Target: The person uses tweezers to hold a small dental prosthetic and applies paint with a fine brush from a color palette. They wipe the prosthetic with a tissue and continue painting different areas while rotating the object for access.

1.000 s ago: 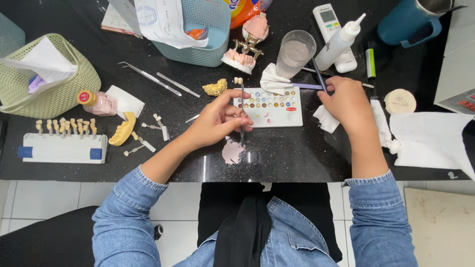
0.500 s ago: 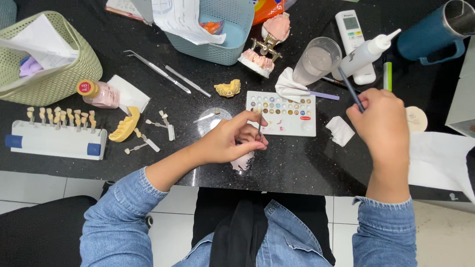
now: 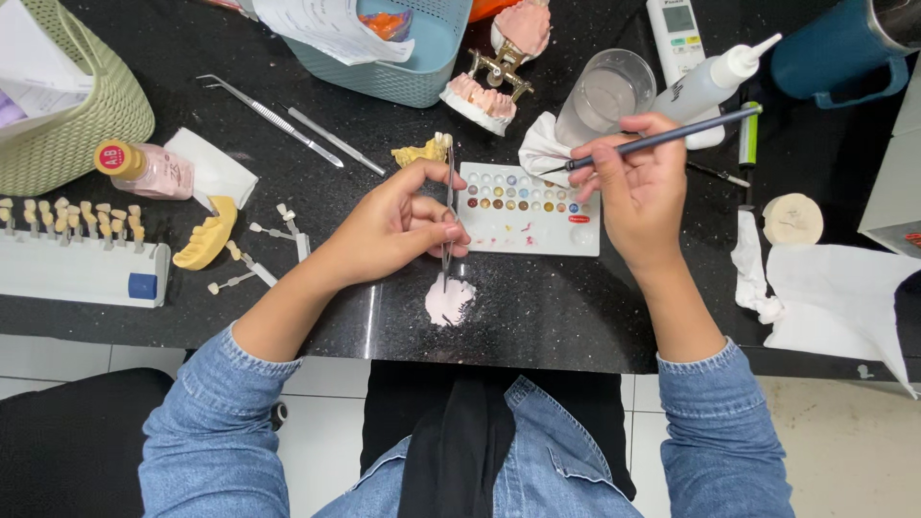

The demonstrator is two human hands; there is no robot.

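Seated at a black speckled surface (image 3: 537,317), a person in a denim shirt works with both hands over a white paint palette (image 3: 530,208). The left hand (image 3: 393,230) has its grip pressed together on a pair of thin metal tweezers (image 3: 448,216), thumb and fingers pinching the shaft about midway; the tweezers stand nearly upright, tips pointing down toward the person, just above a small pale pink patch (image 3: 449,300) on the surface below the grip. The right hand (image 3: 638,192) has its grip closed around a slim dark brush (image 3: 662,140), held almost level, its fine tip reaching left to a crumpled white tissue (image 3: 542,149) at the palette's far edge. The palette, with rows of small colour wells, lies between the two grips, touching neither hand's tool.

Beyond the right grip stand a clear glass cup (image 3: 606,91) and a white squeeze bottle (image 3: 715,77). Beyond the left grip lie a yellowish tooth piece (image 3: 420,152), two long metal instruments (image 3: 288,123) and a pink-and-white jaw model (image 3: 499,72). Further to the left of that grip sit a small pink bottle (image 3: 144,168), a yellow wax arch (image 3: 206,235) and a white rack of sample teeth (image 3: 72,254). To the right of the right grip lie white paper towels (image 3: 835,297).
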